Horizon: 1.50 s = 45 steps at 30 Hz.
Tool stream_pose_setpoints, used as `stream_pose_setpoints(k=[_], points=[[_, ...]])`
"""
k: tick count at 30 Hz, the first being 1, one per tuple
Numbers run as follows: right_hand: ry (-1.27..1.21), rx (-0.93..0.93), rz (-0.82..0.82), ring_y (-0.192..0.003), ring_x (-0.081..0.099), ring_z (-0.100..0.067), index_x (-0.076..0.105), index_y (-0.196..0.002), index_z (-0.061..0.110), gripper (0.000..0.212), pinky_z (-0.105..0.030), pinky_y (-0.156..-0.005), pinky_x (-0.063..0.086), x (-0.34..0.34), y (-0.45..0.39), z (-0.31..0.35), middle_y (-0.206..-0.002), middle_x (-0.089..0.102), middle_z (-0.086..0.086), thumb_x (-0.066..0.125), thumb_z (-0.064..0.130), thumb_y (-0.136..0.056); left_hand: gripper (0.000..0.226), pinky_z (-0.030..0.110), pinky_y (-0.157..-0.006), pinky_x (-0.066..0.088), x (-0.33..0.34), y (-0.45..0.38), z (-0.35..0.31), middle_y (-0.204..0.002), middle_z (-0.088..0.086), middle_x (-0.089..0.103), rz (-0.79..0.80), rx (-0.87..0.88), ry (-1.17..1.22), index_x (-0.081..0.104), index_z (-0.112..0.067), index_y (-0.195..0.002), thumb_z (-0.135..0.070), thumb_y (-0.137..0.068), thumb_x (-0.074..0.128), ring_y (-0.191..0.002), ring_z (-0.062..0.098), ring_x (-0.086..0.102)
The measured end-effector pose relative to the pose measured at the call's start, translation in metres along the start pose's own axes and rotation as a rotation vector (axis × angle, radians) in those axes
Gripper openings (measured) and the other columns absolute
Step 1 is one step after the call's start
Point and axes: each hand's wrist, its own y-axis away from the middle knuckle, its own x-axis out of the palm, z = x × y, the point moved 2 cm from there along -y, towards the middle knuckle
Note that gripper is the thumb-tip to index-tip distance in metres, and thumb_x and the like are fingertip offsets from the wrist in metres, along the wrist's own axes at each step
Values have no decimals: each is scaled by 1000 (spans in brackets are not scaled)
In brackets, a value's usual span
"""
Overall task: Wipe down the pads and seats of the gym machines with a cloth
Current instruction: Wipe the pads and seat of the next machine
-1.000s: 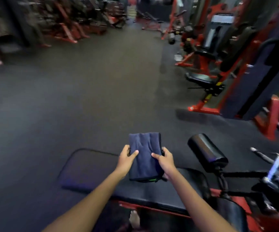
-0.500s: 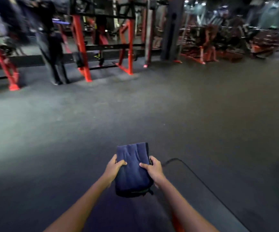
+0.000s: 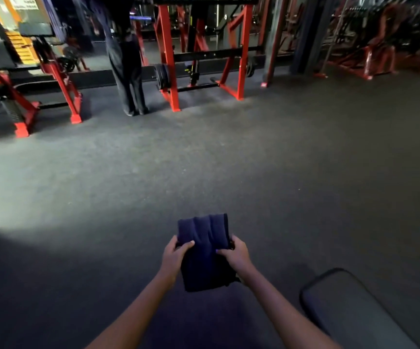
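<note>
A folded dark blue cloth (image 3: 205, 250) is held out in front of me above the floor. My left hand (image 3: 175, 255) grips its left edge with the thumb on top. My right hand (image 3: 234, 254) grips its right edge the same way. The black padded bench (image 3: 350, 313) lies low at the right, apart from the cloth and both hands.
Grey rubber floor (image 3: 203, 159) spreads ahead. A red squat rack (image 3: 201, 54) with a loaded barbell stands at the back centre. A person in dark trousers (image 3: 128, 71) stands beside it. A red machine (image 3: 27, 91) sits at the far left, more red frames (image 3: 370, 46) at the back right.
My view has swung left: the bench has slid from under the cloth to the lower right, and the squat rack has come into view. Both hands keep the same hold on the cloth.
</note>
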Motion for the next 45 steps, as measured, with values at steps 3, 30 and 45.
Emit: stream_pose_setpoints(k=[3,30,45], points=[[47,28,14,-90,62,-16,58,-104,12,30,-14,-64,48,-5,-29,5,-97,64,-3,66,-5,-80,26,27,-79,50,7,-26,-4,-111,-2,64,80,-54,34,56,-24,-114,-16,-90,62,-99,12,61],[113,-111,750,-97,65,-15,60,-118,10,41,-21,-75,55,251,-338,197,-113,66,-6,73,27,-83,32,28,-86,51,-172,-269,-106,-115,2,64,-679,109,77,54,-16,-127,-24,-96,54,-102,16,61],[238,-241,714,-98,57,-16,55,-114,13,30,-32,-87,50,511,-518,328,-109,59,-2,64,6,-86,47,28,-73,54,-412,-486,-201,-115,14,64,-805,-38,219,51,-3,-121,-42,-94,53,-92,20,63]])
